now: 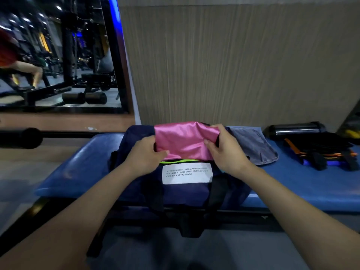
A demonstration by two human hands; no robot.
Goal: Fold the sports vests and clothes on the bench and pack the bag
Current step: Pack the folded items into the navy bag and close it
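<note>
Both hands grasp a folded pink garment (185, 140) at its ends, left hand (145, 152) at nine o'clock, right hand (224, 148) at three, over the navy bag (136, 184) on the blue bench (78, 168). It looks light, soft and slippery; the end holds should keep it folded. Forearms reach forward, thumbs on top.

Counted on bench (81, 172): one navy bag (136, 184), one pink garment (185, 141), one grey folded garment (253, 145), one black bottle (296, 128). Two hands seen.
</note>
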